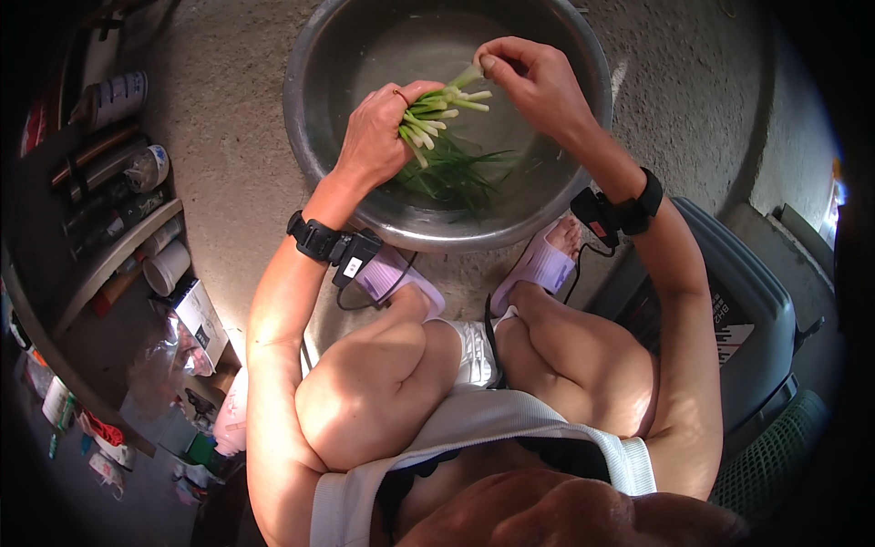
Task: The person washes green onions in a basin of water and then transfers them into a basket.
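Observation:
My left hand (383,133) grips a bunch of green onions (431,113), their pale cut ends pointing up to the right. Dark green leaves (454,171) trail below the fist into a large round metal basin (304,137). Water appears to cover the basin's bottom. Thumb and fingers of my right hand (536,82) pinch the pale end of one stalk (467,76) that sticks out beyond the others. Both hands are above the basin, a short distance apart. The fingertips of the left hand are partly hidden by the stalks.
A shelf (116,267) with cans, a white cup (166,268) and boxes stands on the left. On the right are a grey plastic case (738,267) and a green mesh basket (772,444). Purple slippers (536,263) on my feet stand close to the basin's near rim.

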